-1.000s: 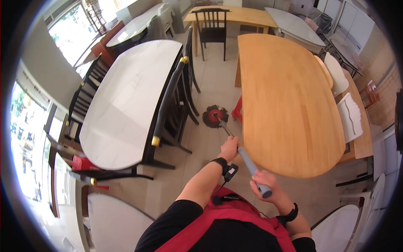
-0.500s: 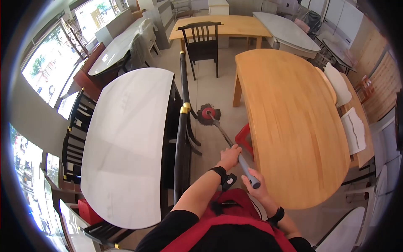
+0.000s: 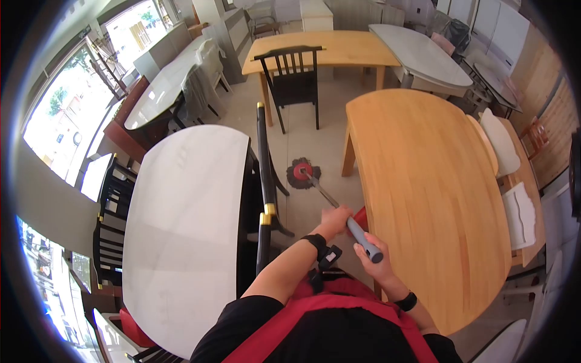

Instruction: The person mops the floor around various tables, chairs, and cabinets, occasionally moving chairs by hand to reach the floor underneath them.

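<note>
A mop with a grey handle [image 3: 357,230] slants forward and down from my body. Its dark, stringy head [image 3: 295,178] with a red hub [image 3: 302,172] lies spread on the tiled floor. My left hand [image 3: 336,221] is wrapped around the shaft below the thick grey grip. Near the top end, my right hand [image 3: 370,254] is closed around the handle, beside the edge of the wooden table [image 3: 430,199]. Both wrists carry black bands.
A white-topped table [image 3: 187,224] stands on the left, with black chairs [image 3: 264,175] along its aisle side. Ahead, a black chair [image 3: 293,85] stands before another wooden table [image 3: 327,48]. Something red [image 3: 361,216] shows partly under the right table's edge.
My view has moved forward between the tables, which now sit lower in the picture. The mop head is farther along the aisle. Both hands keep their hold on the handle.
</note>
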{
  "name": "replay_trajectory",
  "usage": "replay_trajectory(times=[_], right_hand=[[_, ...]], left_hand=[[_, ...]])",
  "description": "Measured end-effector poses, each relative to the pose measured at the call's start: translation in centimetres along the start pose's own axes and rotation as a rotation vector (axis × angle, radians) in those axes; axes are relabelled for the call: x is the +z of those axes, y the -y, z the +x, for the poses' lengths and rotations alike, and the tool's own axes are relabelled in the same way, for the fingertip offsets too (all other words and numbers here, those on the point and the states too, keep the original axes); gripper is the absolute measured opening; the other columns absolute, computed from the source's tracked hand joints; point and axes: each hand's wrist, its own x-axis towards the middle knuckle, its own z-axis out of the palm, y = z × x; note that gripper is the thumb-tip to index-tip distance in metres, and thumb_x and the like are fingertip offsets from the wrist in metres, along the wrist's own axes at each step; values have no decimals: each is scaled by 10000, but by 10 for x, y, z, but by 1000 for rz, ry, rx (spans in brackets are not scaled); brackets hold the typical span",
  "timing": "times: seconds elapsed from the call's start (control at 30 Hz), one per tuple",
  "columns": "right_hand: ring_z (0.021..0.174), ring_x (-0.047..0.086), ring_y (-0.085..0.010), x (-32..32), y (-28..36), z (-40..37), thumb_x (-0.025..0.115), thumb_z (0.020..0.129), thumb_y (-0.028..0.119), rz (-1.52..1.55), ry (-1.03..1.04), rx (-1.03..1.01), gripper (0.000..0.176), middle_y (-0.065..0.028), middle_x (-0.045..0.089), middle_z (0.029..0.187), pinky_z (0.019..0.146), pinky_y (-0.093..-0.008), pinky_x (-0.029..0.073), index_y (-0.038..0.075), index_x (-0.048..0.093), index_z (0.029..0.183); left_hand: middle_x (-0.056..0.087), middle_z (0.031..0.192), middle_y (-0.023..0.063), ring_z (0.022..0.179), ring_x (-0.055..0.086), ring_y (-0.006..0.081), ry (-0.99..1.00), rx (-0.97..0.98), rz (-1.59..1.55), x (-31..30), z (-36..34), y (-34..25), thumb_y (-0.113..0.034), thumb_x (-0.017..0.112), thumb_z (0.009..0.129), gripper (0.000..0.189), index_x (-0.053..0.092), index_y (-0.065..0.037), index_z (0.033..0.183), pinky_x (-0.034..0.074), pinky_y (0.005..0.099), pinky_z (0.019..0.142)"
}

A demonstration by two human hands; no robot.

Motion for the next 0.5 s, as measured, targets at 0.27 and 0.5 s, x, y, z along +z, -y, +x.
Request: replay_trajectory(times=[0.27,0.5], right_hand=[[677,515,-57,2,-32,90,668,806,73,73,49,120,231,-12,549,733,595,-209,428,-42,558,974],[733,555,-82,17,-60,185,685,801,65,98,14,138,240,-42,573,785,653,-217,459,-41,559,975]], left_hand=[[563,1008,-5,1021,513,266,-32,69,153,-15,88,31,-162,647,697,238,600,-215,923,410,460,766],[571,987,-18,1033,503,245,12,96,169,-40,187,74,-163,649,689,233,606,-225,909,389,445,767]])
